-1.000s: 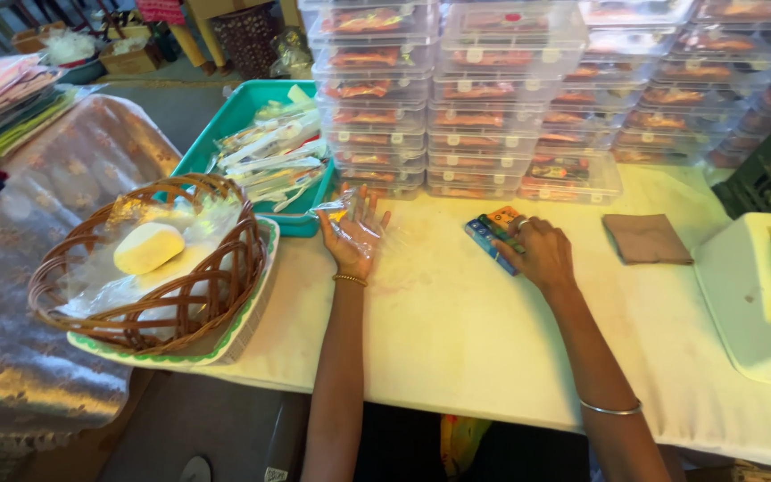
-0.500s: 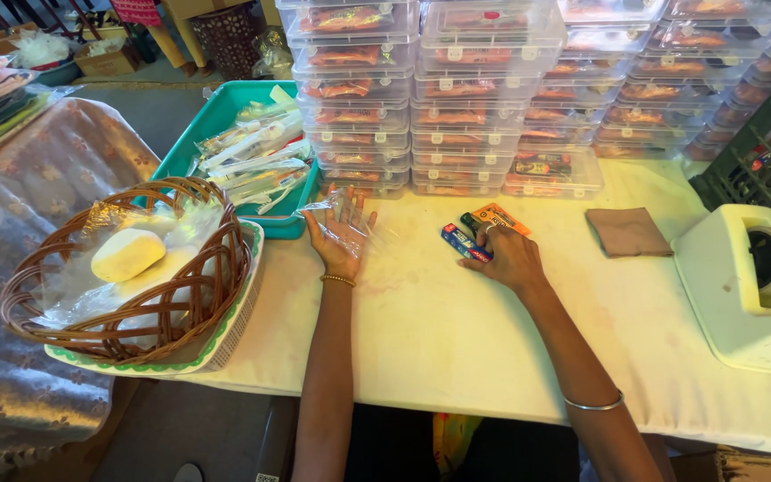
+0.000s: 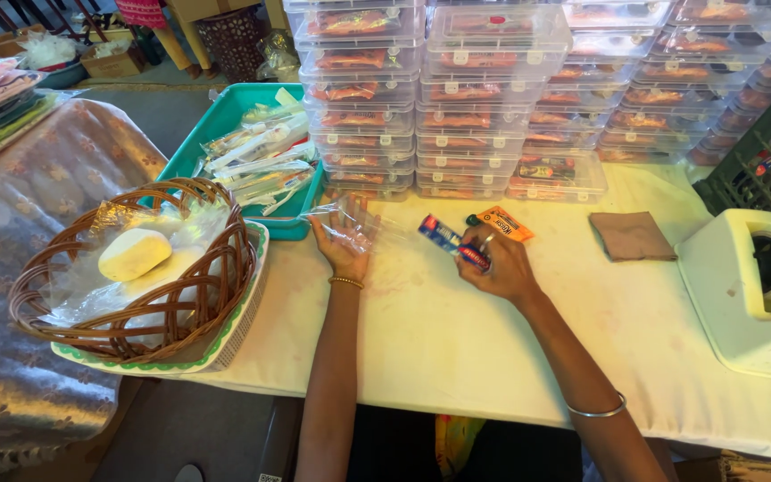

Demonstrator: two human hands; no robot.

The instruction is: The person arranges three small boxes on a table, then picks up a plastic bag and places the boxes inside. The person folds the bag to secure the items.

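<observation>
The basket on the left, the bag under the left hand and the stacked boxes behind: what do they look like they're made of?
The basket looks like woven brown cane or rattan: bent strands with open gaps, slightly glossy. The bag under the left hand appears to be thin clear plastic film, since the fingers show through it and it wrinkles. The stacked boxes look like rigid clear plastic, with their contents visible through the shiny lids.

White table, bearing stacked clear lidded boxes; teal tray, wicker basket on patterned plate; brown cloth, white tape dispenser
</observation>
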